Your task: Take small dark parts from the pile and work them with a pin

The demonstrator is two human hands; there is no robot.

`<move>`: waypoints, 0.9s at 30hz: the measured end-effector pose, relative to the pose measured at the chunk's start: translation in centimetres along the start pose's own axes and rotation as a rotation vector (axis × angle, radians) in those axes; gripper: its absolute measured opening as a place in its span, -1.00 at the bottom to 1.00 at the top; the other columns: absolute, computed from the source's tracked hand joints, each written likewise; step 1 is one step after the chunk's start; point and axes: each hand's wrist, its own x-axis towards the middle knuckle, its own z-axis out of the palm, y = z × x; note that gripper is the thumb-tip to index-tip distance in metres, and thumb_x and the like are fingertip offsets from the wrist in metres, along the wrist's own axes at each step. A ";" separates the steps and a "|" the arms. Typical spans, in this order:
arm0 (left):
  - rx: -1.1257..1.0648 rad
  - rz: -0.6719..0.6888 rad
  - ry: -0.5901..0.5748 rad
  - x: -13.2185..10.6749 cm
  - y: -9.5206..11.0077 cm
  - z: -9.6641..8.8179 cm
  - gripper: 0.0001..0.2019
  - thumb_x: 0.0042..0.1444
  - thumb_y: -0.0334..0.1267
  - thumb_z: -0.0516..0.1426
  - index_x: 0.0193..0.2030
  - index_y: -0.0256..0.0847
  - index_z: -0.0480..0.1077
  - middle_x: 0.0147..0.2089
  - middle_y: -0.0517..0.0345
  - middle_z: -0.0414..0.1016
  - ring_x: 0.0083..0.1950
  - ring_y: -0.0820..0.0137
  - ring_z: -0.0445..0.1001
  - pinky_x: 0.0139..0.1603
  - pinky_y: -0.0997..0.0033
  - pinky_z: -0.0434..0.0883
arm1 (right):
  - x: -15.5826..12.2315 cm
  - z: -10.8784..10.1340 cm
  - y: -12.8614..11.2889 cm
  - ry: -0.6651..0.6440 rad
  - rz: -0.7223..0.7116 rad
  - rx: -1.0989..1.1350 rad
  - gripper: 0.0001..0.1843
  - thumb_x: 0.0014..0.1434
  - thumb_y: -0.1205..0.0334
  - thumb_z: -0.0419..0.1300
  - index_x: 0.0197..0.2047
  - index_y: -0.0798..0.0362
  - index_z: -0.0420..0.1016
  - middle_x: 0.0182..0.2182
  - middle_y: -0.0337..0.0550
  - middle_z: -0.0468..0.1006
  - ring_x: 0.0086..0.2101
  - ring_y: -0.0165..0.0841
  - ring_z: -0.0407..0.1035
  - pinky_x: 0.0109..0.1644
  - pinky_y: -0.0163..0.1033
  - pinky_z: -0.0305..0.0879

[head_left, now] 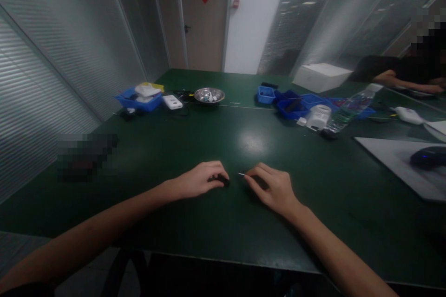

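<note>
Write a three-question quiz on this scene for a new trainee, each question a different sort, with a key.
1. Multiple choice: What does the right hand hold?
A) a bottle
B) a thin pale piece
C) a computer mouse

2. True or false: The metal bowl stands on the green table, farther from the person than both hands.

3. Fill in one word, light or dark: The small object at the fingers of the left hand looks ____.

Key
1. B
2. True
3. dark
</note>
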 end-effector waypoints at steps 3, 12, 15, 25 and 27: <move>0.026 -0.008 -0.007 -2.3 -1.2 -1.6 -0.76 0.42 -0.29 0.08 0.13 -0.09 0.49 0.07 0.02 0.47 0.10 0.28 0.45 0.13 0.25 0.40 | -0.1 -0.3 0.4 0.017 0.023 0.014 -0.77 0.43 0.11 0.12 -0.17 0.00 0.56 -0.28 -0.17 0.60 -0.35 -0.38 0.47 -0.29 -0.27 0.26; 0.392 -0.179 0.220 -5.4 -11.6 -10.3 -0.69 0.43 -0.13 0.03 0.19 -0.08 0.46 0.12 -0.01 0.48 0.16 0.19 0.42 0.20 0.10 0.37 | 0.0 -0.1 0.3 -0.030 0.023 0.052 -0.76 0.43 0.10 0.11 -0.16 0.00 0.56 -0.28 -0.20 0.58 -0.40 -0.42 0.43 -0.34 -0.29 0.23; 0.476 -0.270 0.329 -6.2 -15.6 -13.6 -0.67 0.40 -0.05 0.06 0.15 -0.11 0.49 0.11 -0.03 0.50 0.14 0.14 0.44 0.20 0.05 0.37 | 0.0 -0.1 0.5 -0.025 0.030 0.055 -0.76 0.43 0.10 0.11 -0.17 0.00 0.56 -0.29 -0.20 0.58 -0.40 -0.42 0.44 -0.32 -0.29 0.26; 0.504 -0.335 0.723 -8.4 -15.5 -14.1 -0.54 0.36 -0.33 -0.02 0.36 -0.14 0.33 0.38 -0.07 0.31 -0.03 0.26 0.58 0.07 0.12 0.53 | 0.2 -0.4 0.4 -0.017 0.034 0.069 -0.74 0.43 0.10 0.10 -0.18 0.01 0.56 -0.29 -0.19 0.59 -0.40 -0.41 0.46 -0.31 -0.28 0.29; 0.467 -0.311 0.808 -8.3 -15.1 -14.0 -0.40 0.28 -0.46 -0.06 0.45 -0.10 0.20 0.50 -0.08 0.10 -0.05 0.30 0.60 -0.06 0.21 0.60 | 0.2 -0.4 0.5 -0.016 0.036 0.070 -0.75 0.43 0.10 0.11 -0.18 0.01 0.56 -0.28 -0.19 0.59 -0.40 -0.41 0.46 -0.31 -0.28 0.30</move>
